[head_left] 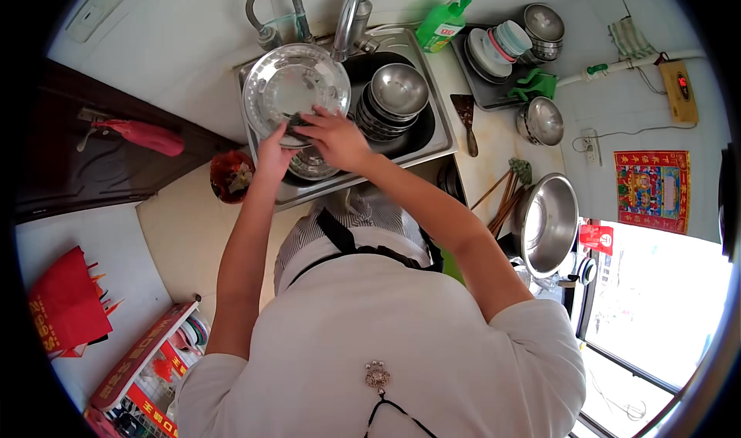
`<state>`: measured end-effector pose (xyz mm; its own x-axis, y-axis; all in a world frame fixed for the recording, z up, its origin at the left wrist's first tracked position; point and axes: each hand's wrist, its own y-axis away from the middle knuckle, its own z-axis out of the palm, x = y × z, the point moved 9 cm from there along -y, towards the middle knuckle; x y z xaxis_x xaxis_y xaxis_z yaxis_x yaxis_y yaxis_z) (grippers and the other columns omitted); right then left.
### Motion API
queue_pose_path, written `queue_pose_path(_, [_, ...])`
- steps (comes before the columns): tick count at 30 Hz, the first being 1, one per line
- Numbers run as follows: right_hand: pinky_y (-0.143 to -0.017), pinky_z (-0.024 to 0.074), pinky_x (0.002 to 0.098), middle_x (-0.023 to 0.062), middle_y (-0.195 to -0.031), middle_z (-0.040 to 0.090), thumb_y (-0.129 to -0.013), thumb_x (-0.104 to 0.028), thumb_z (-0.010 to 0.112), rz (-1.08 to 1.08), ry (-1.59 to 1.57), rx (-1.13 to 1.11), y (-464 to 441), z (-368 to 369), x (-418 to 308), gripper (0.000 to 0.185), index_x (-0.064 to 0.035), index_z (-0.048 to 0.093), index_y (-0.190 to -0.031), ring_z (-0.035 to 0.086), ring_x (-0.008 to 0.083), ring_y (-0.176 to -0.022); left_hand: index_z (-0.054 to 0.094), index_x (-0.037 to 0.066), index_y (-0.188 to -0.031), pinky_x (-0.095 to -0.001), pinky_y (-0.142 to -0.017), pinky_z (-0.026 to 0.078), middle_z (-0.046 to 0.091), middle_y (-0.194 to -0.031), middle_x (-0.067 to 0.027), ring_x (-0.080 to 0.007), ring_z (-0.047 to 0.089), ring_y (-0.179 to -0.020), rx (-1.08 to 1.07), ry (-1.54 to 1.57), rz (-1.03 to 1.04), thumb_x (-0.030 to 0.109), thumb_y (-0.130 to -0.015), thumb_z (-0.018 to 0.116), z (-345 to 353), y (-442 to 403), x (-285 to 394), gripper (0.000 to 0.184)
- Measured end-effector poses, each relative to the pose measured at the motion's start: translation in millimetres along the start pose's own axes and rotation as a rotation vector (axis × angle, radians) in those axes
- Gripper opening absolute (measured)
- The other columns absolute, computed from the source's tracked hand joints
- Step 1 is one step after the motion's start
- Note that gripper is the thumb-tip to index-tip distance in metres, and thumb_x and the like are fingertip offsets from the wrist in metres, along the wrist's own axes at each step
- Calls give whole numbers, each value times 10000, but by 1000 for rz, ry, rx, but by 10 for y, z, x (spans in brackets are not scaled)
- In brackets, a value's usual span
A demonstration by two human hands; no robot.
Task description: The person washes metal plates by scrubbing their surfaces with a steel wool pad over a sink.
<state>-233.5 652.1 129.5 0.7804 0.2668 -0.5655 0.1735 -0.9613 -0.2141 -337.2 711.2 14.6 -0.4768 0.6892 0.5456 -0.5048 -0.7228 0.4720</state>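
Observation:
Over the left part of the steel sink, my left hand grips the near rim of a large shiny metal plate, which is tilted up. My right hand is closed on a dark scrubber and presses it against the plate's lower edge. Below my hands, another metal dish lies in the sink. Just right of the plate, a stack of metal bowls stands in the sink. The faucet rises behind.
A green detergent bottle stands behind the sink. On the right counter are a dark tray with dishes, a scraper, more metal bowls and a large steel basin. A red bin sits left of the sink.

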Motion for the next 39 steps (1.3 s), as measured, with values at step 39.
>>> queue_pose_path(39, [-848, 448, 347, 146, -1141, 512, -858, -192, 573, 502, -252, 480, 279, 43, 766, 471, -36, 399, -1267, 547, 273, -989, 478, 12, -1134, -391, -795, 508, 584, -1053, -119, -240, 601, -930, 167, -139, 181, -30, -771, 590, 76, 138, 119, 383])
